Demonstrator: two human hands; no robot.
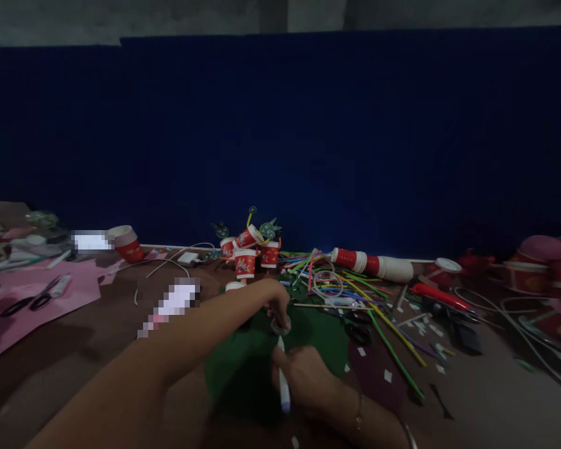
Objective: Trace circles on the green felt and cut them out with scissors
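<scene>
My left hand (275, 302) reaches across a dark green sheet (243, 368) and pinches a small round ring-shaped object (280, 325) down on it. My right hand (302, 374) is closed round a white pen (283, 380), its tip pointing up at the edge of the round object. A bracelet sits on my right wrist. Both hands work close together over the green sheet on the brown table.
Several red paper cups (245, 252) stand behind the hands, and a lying stack of cups (374, 263) to the right. Coloured straws (336, 284) are strewn about, with black scissors (358, 327). Pink paper (23, 305) with scissors (32, 299) lies left. A dark blue wall closes the back.
</scene>
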